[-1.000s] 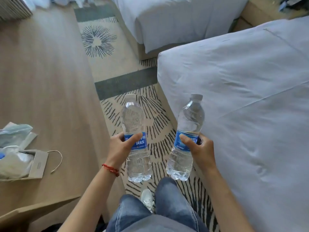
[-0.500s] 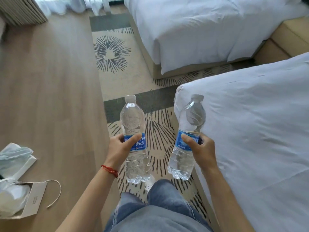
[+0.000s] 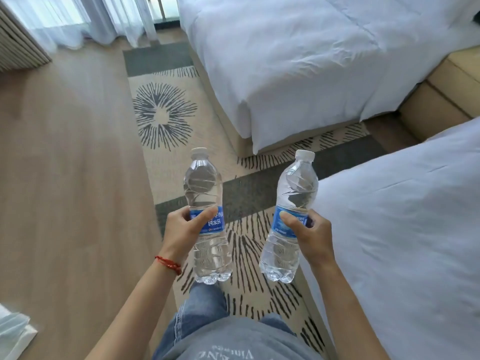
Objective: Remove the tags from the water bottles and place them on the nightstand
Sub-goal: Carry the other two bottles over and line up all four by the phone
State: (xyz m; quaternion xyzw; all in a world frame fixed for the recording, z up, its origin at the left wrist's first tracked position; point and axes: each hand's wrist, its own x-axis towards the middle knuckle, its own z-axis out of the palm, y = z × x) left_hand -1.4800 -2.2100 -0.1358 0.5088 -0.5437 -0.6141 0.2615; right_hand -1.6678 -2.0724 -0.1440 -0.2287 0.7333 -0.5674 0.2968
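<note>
As I watched mid-frame, left hand (image 3: pixel 183 229) gripped one bottle (image 3: pixel 206 216) at its label; right hand (image 3: pixel 310 236) gripped the other bottle (image 3: pixel 289 216), both upright over the rug (image 3: pixel 166 118).

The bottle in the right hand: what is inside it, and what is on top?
The right bottle holds clear water, and a white cap closes its top. The right hand grips its blue label, so part of the print is covered.

Beside the near bed (image 3: pixel 405 229), each bottle's label is partly covered by fingers; the far bed (image 3: pixel 298 61) is cut off by the frame.
</note>
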